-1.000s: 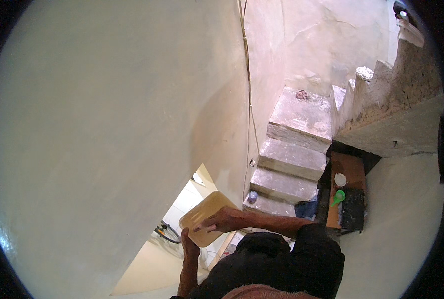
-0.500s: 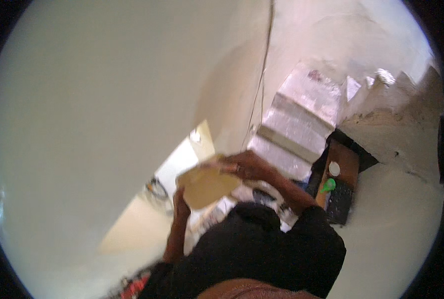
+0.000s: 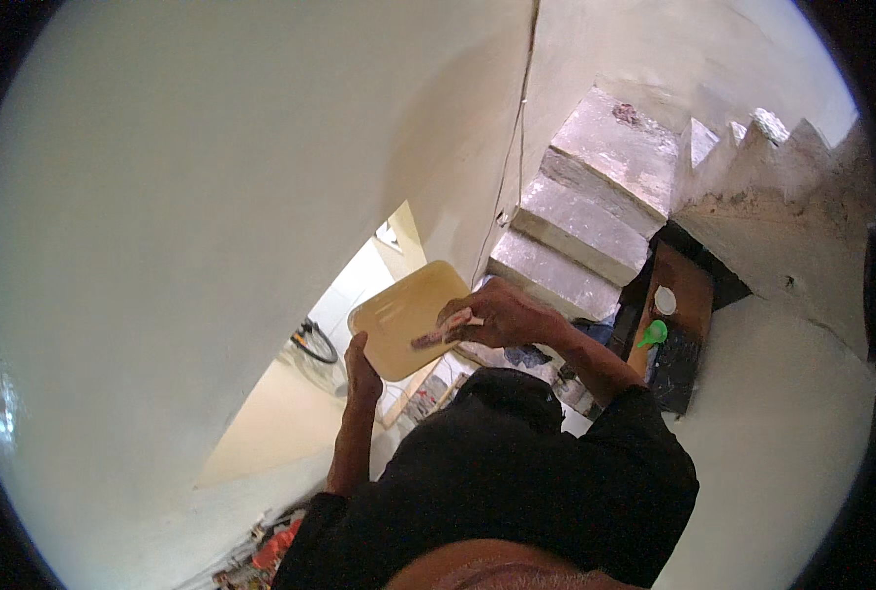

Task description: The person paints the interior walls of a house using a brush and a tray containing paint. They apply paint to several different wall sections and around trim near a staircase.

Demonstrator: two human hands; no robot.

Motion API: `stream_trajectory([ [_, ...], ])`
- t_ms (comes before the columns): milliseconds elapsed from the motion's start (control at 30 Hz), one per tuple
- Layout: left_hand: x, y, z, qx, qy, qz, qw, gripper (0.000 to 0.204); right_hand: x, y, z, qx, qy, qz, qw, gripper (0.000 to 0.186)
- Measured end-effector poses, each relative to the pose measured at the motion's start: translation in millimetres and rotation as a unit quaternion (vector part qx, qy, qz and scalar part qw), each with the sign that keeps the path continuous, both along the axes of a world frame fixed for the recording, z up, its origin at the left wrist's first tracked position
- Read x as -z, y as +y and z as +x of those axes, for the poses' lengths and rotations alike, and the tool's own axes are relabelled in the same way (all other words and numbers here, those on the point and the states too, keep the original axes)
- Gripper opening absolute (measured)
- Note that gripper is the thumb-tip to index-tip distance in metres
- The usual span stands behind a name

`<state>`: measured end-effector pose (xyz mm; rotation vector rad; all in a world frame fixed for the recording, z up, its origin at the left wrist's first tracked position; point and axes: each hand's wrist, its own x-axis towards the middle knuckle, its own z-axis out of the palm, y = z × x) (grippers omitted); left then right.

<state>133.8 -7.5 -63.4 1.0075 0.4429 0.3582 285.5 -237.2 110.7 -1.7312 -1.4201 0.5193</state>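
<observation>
A pale yellow, shallow plastic tub (image 3: 395,307) with rounded corners hangs in front of my chest, tilted so its inside shows. My left hand (image 3: 362,370) grips its near left edge, thumb up on the rim. Closed round the pale handle of a paintbrush (image 3: 436,335) is my right hand (image 3: 503,315), at the tub's right side. The dark bristles point left and lie over the inside of the tub; whether they touch its bottom I cannot tell.
A plain pale wall (image 3: 211,197) fills the left, with an opening below it. Concrete steps (image 3: 585,226) climb at the upper right, a cable running beside them. Right of them, a brown board (image 3: 682,280) carries a white round item (image 3: 664,300) and a green plastic item (image 3: 653,333).
The tub has tipped up and its inside shows more. My right hand has moved slightly right and down, and the brush now shows over the tub. The view has steadied.
</observation>
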Motion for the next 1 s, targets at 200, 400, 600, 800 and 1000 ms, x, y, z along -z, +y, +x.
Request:
stream_trajectory([
  [200,-17.4,-3.8,8.9,0.036,0.010,0.029,0.999,0.055,9.7,-14.4,13.7,0.003,0.017,0.048,0.999,0.021],
  [400,-10.8,-6.8,4.8,0.032,-0.006,0.022,0.999,0.056,11.6,-8.1,25.4,0.101,-0.023,0.095,0.990,0.017],
  [600,-5.4,-7.1,7.0,0.056,0.027,0.054,0.997,0.055,16.5,-9.3,32.1,0.135,-0.093,0.148,0.975,0.021],
  [800,-12.5,-9.2,0.4,0.037,0.046,-0.025,0.998,0.053,7.8,-21.7,27.6,0.172,-0.145,0.137,0.965,0.021],
  [1000,-7.6,-9.2,15.3,0.030,0.030,-0.008,0.999,0.055,15.4,-31.0,28.5,0.165,-0.099,0.195,0.962,0.015],
])
